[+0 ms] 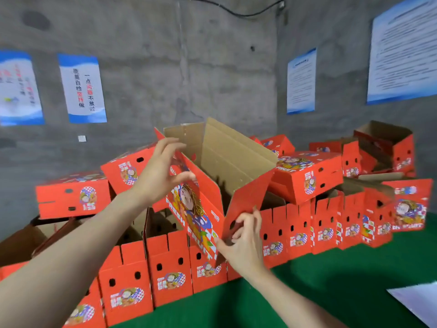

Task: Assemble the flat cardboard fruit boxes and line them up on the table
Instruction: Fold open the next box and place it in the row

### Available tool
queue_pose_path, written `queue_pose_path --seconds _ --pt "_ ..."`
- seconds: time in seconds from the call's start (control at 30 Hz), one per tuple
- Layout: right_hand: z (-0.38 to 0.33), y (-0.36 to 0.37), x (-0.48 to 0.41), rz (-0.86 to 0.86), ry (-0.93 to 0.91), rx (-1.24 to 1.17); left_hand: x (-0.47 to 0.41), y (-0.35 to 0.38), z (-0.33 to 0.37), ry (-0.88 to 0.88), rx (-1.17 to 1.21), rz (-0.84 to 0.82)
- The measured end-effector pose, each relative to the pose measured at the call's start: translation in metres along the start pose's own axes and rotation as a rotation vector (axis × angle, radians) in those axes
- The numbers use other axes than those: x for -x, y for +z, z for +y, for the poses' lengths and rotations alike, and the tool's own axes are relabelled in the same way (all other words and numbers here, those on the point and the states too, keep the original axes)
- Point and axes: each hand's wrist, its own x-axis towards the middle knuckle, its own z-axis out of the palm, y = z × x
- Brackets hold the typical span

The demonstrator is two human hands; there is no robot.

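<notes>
**Red cardboard fruit box (231, 157) held half-opened above the assembled row**

The left hand (160, 171) is shown with fingers spread and relaxed, laid against the box's upper left panel. The right hand (243, 242) is curled round the lower edge of the red end flap, which is pinched. The box is held tilted, its brown inside exposed, above a row of assembled boxes (170, 268) lined up on the green table (331, 292). Stacked boxes (307, 176) rest on the row.

Raised left hand (160, 172), fingers spread, right hand (246, 245) pinching box flap (249, 192)
</notes>
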Motion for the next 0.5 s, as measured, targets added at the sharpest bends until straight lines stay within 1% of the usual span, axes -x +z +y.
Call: queue_pose_path --seconds 0.07,0.13,0.23,0.33,0.4,0.5 --pt "0.010 0.002 -0.018 -0.011 -0.035 0.079 -0.015 0.024 0.006 -0.086 0.150 0.005" --pt "0.022 0.004 -0.038 -0.004 -0.058 0.135 -0.030 0.053 0.010 -0.137 0.264 -0.053" --pt "0.044 0.000 -0.070 0.043 -0.026 0.191 -0.046 0.093 0.007 -0.148 0.219 -0.156" --pt "0.069 -0.009 -0.105 0.100 0.027 0.233 -0.054 0.126 -0.002 -0.156 0.248 -0.366" --pt "0.082 -0.012 -0.127 0.113 0.080 0.258 -0.059 0.148 -0.008 -0.112 0.162 -0.479" --pt "0.102 -0.011 -0.154 0.118 0.127 0.304 -0.073 0.181 -0.012 -0.046 0.076 -0.563"
